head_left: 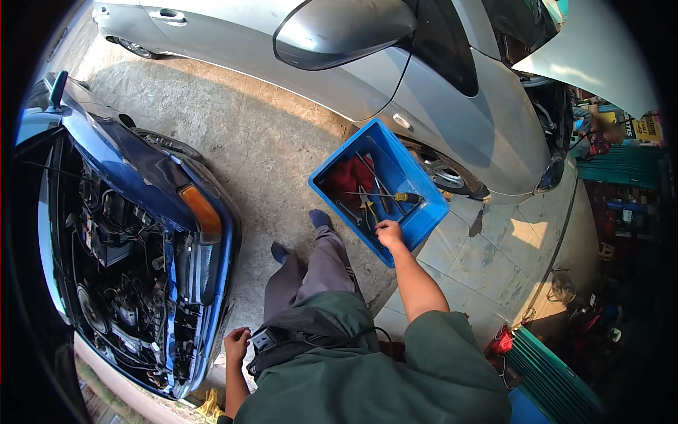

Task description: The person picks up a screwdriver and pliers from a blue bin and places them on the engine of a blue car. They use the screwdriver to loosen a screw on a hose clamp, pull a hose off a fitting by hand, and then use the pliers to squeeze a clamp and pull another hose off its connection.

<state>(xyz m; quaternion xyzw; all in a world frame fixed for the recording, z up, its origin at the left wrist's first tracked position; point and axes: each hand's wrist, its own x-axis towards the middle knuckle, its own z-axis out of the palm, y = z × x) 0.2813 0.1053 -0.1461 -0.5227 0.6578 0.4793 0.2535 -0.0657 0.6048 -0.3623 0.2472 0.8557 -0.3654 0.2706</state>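
Note:
My right hand (388, 234) reaches over the near side of a blue plastic crate (415, 249), its fingers curled close to the handles of yellow-handled pliers (366, 201). Whether the fingers touch the pliers is hidden. Beside the pliers in the crate lie a screwdriver with a yellow and black handle (407, 198), a wrench (346, 210), a long metal bar tool (369, 167) and a red cloth (350, 177). Low at my left side, next to a black waist bag (300, 326), my left hand (237, 344) is closed with its fingers curled; nothing shows in it.
A silver car (282, 60) stands just beyond the crate, its front wheel (445, 169) beside it. To my left is a blue car (127, 148) with its engine bay (120, 283) exposed. Another person (600, 134) is at the far right. Green metal shutters (551, 374) stand right.

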